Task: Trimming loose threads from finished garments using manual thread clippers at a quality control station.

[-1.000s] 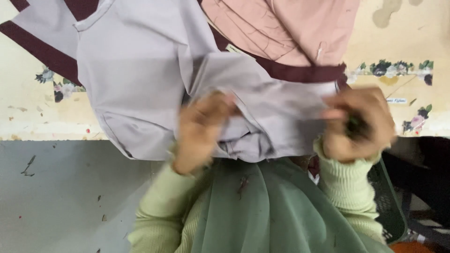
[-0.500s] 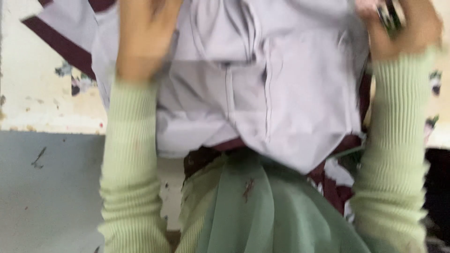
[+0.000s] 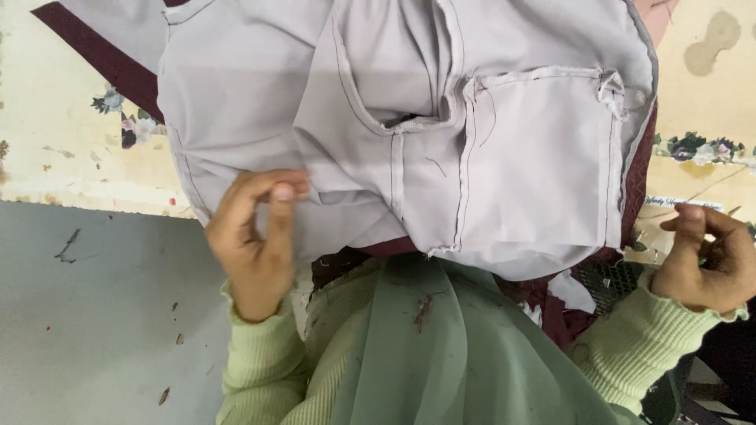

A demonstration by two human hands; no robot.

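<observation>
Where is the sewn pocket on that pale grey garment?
In the head view, the square patch pocket sits on the right half of the pale grey fabric garment, above the right hand.

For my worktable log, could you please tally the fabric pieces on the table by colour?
Light grey garment with a sewn pocket: 1
Maroon fabric beneath it: 1
Pink fabric at the top right corner: 1
Total: 3
</observation>
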